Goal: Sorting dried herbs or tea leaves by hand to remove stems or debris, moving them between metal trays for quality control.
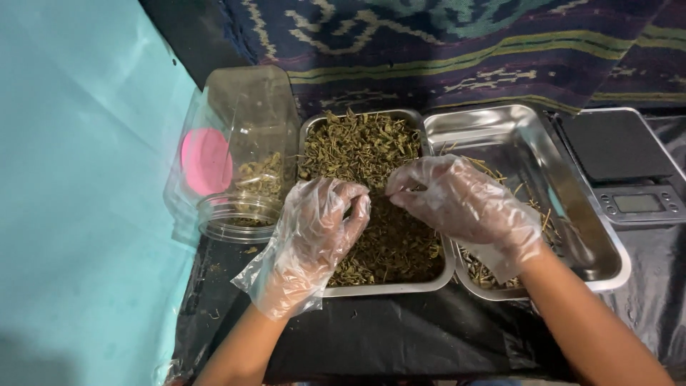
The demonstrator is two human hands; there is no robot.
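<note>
Left hand (314,236) and right hand (464,204), both in clear plastic gloves, over steel tray (386,289) of dried green herbs (364,146) on black-covered tabletop (400,336); fingers curled, pinching small bits of herb. Second steel tray (607,275) with loose stems just right; tipped clear jar (243,143) left, digital scale (629,164) far right.

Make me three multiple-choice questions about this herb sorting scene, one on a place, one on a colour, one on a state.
1. Where is the digital scale?
A. right of the steel trays
B. inside the jar
C. on the teal sheet

2. What colour is the jar lid?
A. green
B. pink
C. black

3. How does the jar lie?
A. upright and closed
B. upside down
C. on its side, mouth open

Answers: 1 A, it sits beyond the right tray. 2 B, a pink disc shows through the clear wall. 3 C, its open mouth faces the left hand.
</note>
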